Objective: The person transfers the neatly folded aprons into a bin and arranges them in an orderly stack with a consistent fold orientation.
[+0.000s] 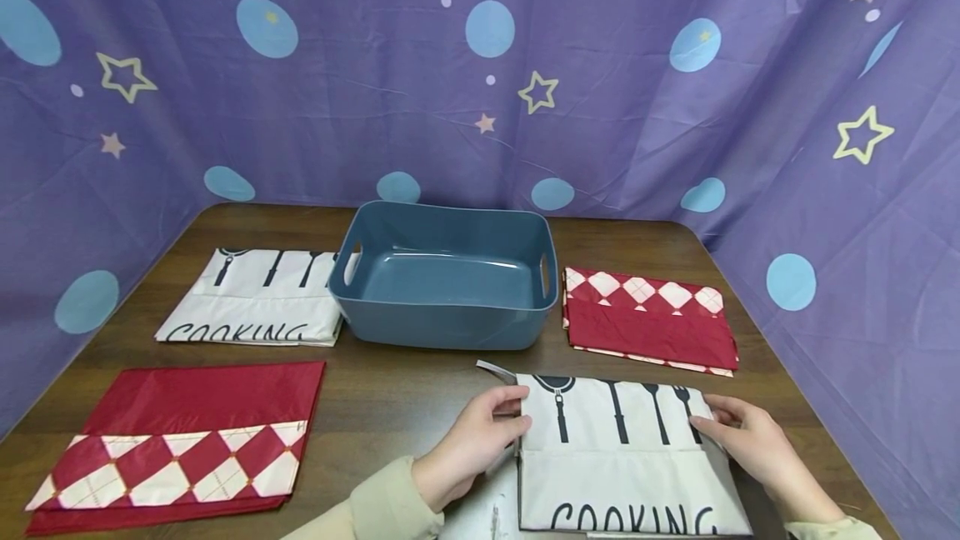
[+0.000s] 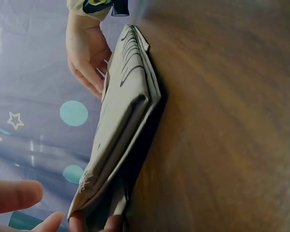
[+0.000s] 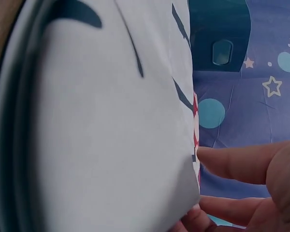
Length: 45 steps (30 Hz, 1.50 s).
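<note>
A folded white apron (image 1: 615, 473) lies in front of me, printed with dark utensils and the word COOKING; a pale strap (image 1: 496, 371) sticks out at its far left corner. My left hand (image 1: 480, 440) is at its left edge. In the left wrist view, fingertips (image 2: 77, 222) touch the apron's edge while the thumb (image 2: 19, 195) stays apart from it. My right hand (image 1: 757, 444) pinches the right edge near the far corner, thumb (image 3: 232, 163) on top and fingers around the side. The apron's layered folds (image 2: 135, 116) show from the left wrist.
A blue plastic bin (image 1: 450, 327) with handle holes stands behind the apron. Another white COOKING apron (image 1: 255, 311) lies beside it on the left. Red folded cloths with diamond bands lie at left front (image 1: 202, 398) and right back (image 1: 652, 332). A purple curtain (image 1: 600, 148) surrounds the wooden table (image 1: 390, 440).
</note>
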Available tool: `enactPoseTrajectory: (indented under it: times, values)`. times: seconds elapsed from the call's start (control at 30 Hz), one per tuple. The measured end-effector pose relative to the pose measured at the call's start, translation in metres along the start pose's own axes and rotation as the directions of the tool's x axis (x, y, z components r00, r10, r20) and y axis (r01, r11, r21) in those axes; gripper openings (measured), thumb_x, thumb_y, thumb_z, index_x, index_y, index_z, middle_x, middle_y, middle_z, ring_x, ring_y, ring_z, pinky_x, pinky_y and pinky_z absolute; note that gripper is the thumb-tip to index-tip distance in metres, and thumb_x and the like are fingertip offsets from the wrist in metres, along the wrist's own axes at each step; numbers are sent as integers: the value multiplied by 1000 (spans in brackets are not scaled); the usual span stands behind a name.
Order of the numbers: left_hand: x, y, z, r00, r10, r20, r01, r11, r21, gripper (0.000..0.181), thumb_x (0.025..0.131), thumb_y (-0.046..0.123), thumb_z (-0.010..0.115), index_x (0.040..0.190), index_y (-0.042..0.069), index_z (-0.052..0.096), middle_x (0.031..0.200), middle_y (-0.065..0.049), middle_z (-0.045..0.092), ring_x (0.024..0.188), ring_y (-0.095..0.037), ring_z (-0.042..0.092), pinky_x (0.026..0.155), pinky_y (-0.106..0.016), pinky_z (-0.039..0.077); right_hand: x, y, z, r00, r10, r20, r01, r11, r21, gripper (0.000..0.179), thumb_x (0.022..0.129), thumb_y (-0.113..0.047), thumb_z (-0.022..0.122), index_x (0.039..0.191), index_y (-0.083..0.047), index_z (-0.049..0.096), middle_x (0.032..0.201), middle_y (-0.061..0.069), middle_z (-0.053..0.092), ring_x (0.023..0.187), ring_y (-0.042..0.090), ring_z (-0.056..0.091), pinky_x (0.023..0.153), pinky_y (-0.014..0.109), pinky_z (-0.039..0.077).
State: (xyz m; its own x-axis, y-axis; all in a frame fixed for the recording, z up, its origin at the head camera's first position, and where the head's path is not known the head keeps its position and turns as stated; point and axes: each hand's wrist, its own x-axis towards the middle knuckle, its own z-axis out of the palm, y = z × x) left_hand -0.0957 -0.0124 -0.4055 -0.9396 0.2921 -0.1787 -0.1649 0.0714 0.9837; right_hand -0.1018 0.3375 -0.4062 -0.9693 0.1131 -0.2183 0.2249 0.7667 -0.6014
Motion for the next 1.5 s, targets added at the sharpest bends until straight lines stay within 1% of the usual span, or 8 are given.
enactPoseTrajectory:
  times: [0.17, 0.27, 0.67, 0.83, 1.0, 1.3, 1.4, 1.5]
  values:
    - [2, -1, 0, 1000, -6, -25, 5, 999, -36, 45, 90, 1, 62, 132, -10, 53, 121, -24, 59, 107, -24, 58, 94, -41, 53, -3, -3, 3, 1000, -23, -17, 24, 995, 101, 57, 92, -16, 68, 133, 19, 48, 82, 0, 52, 61, 3, 45, 55, 22, 41]
    - [3, -3, -2, 1000, -16, -18, 15, 996, -84, 45, 90, 1, 60, 133, -11, 52, 122, -25, 58, 105, -22, 57, 90, -38, 54, -4, -4, 4, 1000, -21, -21, 23, 990, 139, 56, 91, -11, 68, 132, 20, 47, 80, -1, 50, 58, 3, 44, 52, 22, 40]
    - [7, -7, -8, 997, -73, 2, 72, 977, -199, 47, 91, -4, 59, 135, -13, 48, 124, -24, 57, 92, -15, 60, 86, -33, 57, 0, -4, 6, 1000, 4, -12, -2, 993, 120, 57, 90, -10, 70, 132, 19, 47, 87, 3, 52, 66, 4, 45, 55, 22, 42]
    - [8, -9, -10, 997, -72, 24, 76, 973, -216, 50, 90, -6, 60, 136, -14, 45, 133, -30, 52, 99, -18, 62, 91, -36, 56, 1, -1, 7, 1000, 6, -4, -6, 993, 115, 57, 90, -13, 70, 132, 18, 48, 103, 19, 62, 78, 5, 57, 63, 22, 48]
    - [7, -12, -11, 999, -50, 19, 53, 977, -208, 48, 87, -6, 62, 133, -14, 49, 134, -30, 51, 101, -18, 61, 91, -34, 56, 2, 0, 5, 1000, 8, 19, -10, 993, 117, 59, 91, -16, 70, 135, 16, 46, 120, 31, 59, 93, 15, 62, 70, 23, 50]
    - [6, -12, -12, 999, -35, 28, 38, 992, -119, 40, 83, -5, 66, 122, -12, 61, 122, -22, 64, 105, -18, 59, 88, -25, 52, 1, -2, 6, 997, 33, 66, -44, 984, 173, 62, 93, -16, 68, 140, 11, 38, 102, 12, 69, 85, 11, 60, 69, 26, 50]
    - [6, -12, -11, 999, -39, 28, 41, 995, -92, 41, 84, -4, 65, 124, -13, 61, 125, -24, 63, 108, -19, 59, 90, -26, 51, 1, -3, 7, 998, 26, 59, -37, 982, 184, 62, 93, -14, 67, 140, 11, 37, 101, 12, 68, 83, 10, 60, 69, 26, 49]
    - [5, -13, -10, 998, -51, 36, 54, 994, -96, 46, 85, -5, 64, 130, -12, 56, 122, -23, 64, 100, -17, 62, 87, -27, 53, 1, -5, 8, 999, 18, 46, -27, 982, 189, 61, 93, -11, 66, 140, 12, 35, 102, 13, 67, 83, 10, 60, 68, 26, 49]
